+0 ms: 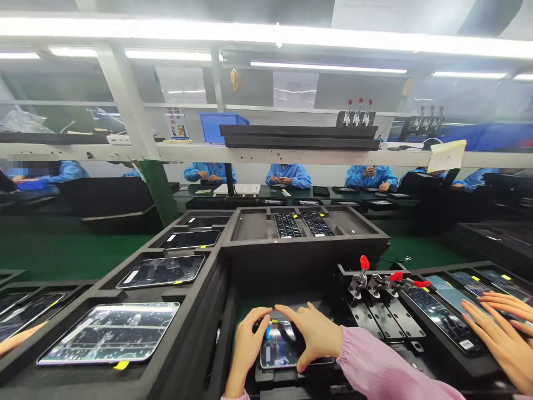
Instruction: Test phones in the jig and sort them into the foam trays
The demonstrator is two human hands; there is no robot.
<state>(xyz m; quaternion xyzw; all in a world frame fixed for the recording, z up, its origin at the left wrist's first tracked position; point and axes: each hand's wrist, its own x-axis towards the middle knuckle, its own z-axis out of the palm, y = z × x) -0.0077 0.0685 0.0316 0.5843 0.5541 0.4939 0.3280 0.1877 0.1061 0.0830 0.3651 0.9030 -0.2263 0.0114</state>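
A small glossy phone screen panel (pixel 278 345) lies on a black fixture (pixel 377 319) just in front of me. My left hand (pixel 245 347) curls round the panel's left edge, thumb on top. Arching over its right side is my right hand (pixel 313 333), in a pink sleeve, fingers at the far edge and thumb at the near edge. Both hands grip the panel. Toggle clamps with red handles (pixel 390 278) stand on the fixture to the right of my right hand.
Black foam trays hold larger screens at left (pixel 112 332) and dark parts ahead (pixel 300 225). Another person's hands (pixel 502 328) rest on a tray of phones at right. A green conveyor belt (pixel 62 250) runs across, with workers in blue (pixel 288 175) seated beyond it.
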